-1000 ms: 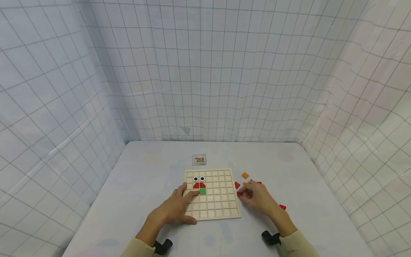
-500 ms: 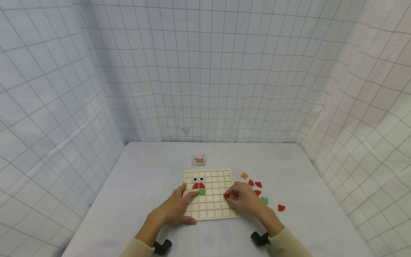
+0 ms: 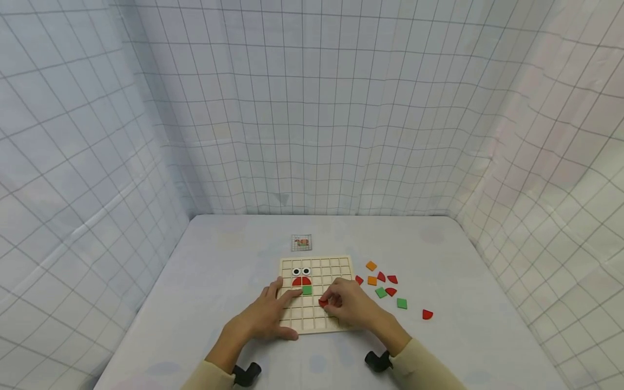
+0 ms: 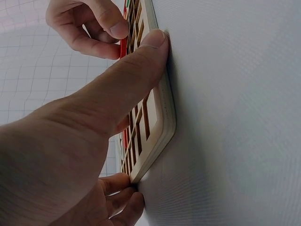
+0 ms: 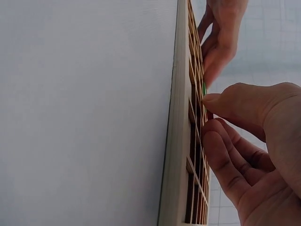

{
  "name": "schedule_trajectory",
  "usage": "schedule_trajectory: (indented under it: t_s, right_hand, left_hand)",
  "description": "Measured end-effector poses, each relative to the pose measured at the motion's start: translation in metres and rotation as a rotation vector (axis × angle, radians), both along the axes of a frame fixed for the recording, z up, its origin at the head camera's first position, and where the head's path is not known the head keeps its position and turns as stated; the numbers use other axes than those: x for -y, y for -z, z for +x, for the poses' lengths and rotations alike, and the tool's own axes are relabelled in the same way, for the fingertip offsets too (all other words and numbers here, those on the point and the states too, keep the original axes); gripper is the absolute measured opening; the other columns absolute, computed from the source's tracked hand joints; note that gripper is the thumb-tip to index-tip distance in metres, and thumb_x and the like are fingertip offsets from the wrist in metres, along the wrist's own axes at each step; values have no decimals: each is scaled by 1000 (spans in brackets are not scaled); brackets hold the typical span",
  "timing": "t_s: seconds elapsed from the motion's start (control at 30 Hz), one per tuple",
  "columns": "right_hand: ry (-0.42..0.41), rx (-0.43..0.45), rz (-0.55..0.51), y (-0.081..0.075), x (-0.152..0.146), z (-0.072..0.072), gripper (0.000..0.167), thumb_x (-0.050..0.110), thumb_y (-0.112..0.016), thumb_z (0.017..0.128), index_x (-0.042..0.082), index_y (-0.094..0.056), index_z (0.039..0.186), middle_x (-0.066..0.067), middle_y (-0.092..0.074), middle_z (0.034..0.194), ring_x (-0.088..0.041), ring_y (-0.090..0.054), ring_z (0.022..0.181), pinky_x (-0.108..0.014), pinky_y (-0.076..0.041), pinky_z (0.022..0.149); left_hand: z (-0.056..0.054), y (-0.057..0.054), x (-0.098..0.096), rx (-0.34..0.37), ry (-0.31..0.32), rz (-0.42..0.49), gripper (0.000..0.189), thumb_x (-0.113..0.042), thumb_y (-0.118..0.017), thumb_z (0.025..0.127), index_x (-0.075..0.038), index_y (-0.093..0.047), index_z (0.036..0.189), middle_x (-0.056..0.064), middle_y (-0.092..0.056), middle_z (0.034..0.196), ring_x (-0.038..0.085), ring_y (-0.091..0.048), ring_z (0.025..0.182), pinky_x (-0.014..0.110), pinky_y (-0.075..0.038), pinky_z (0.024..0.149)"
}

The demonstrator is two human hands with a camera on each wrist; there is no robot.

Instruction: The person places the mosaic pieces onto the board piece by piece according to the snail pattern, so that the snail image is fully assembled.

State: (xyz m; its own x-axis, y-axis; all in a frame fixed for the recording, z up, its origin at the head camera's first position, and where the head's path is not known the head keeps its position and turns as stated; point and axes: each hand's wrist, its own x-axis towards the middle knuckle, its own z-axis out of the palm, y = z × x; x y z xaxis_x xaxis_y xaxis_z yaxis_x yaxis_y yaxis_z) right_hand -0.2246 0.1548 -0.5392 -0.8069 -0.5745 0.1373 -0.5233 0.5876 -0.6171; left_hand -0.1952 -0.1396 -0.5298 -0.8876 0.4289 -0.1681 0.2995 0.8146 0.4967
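In the head view my left hand (image 3: 265,315) rests spread over the left side of a wooden grid board (image 3: 336,265). Its index fingertip touches beside a green square tile (image 3: 306,290), and the thumb lies on the board's near edge, also visible in the left wrist view. Above that tile sit two red quarter-circle tiles (image 3: 306,281), with two round eye tiles (image 3: 296,272) above them. My right hand (image 3: 352,304) pinches another red quarter-circle tile (image 3: 323,303) between thumb and finger, over the middle of the board. Its fingers partly cover this tile.
Loose tiles lie on the table right of the board: orange squares (image 3: 372,280), green squares (image 3: 402,303) and several red quarter-circles (image 3: 427,314). A small picture card (image 3: 301,242) lies behind the board. Gridded white curtains (image 3: 312,108) surround the table's back and sides.
My right hand has carried a red quarter-circle tile leftward from the loose tiles onto the board's middle, uncovering tiles on the right. The left hand has stayed in place.
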Motion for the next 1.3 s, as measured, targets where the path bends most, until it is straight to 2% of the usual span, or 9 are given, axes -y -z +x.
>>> schedule_trajectory:
  t_s: [0.2,0.37,0.6,0.8,1.03,1.3]
  right_hand:
    - [-25,-23,9,4,9,-3,10,11,-87,105,13,-88,115,2,-76,104,1,-59,84,-18,-56,75]
    - [-14,-13,33,5,16,-4,10,15,-87,106,16,-89,116,6,-76,106,2,-58,83,-18,-54,74]
    - [-13,-50,44,5,24,-6,9,14,-89,105,15,-90,113,2,-79,110,1,-57,83,-18,-52,73]
    - [6,-38,32,5,32,-6,6,16,-90,105,17,-92,110,4,-81,112,0,-61,88,-19,-53,76]
    - [-5,-55,41,4,40,-7,5,16,-90,104,14,-93,108,4,-81,108,-1,-63,87,-18,-52,75]
    - [53,16,66,0,46,-7,5,17,-92,103,14,-94,105,6,-78,105,-1,-59,83,-19,-51,71]
  left_hand:
    - [-1,1,0,-7,8,-1,106,-54,-104,85,-27,-52,174,33,-26,188,58,-42,166,73,-53,122]
    - [-2,2,0,-2,-2,-16,106,-56,-103,85,-29,-52,174,32,-26,187,56,-41,168,71,-53,124]
    - [-3,0,-2,0,-3,-22,106,-55,-104,85,-27,-53,173,32,-27,187,57,-42,167,72,-54,123]
    - [-4,0,-3,7,-6,-27,106,-55,-104,84,-27,-54,173,32,-27,187,57,-43,165,73,-55,122]
    - [-3,2,-1,-3,-5,-30,106,-57,-103,84,-29,-53,173,33,-27,187,57,-43,166,71,-56,122]
    - [-3,0,-2,-6,-6,-26,105,-56,-104,84,-28,-54,173,33,-28,187,58,-42,167,72,-55,123]
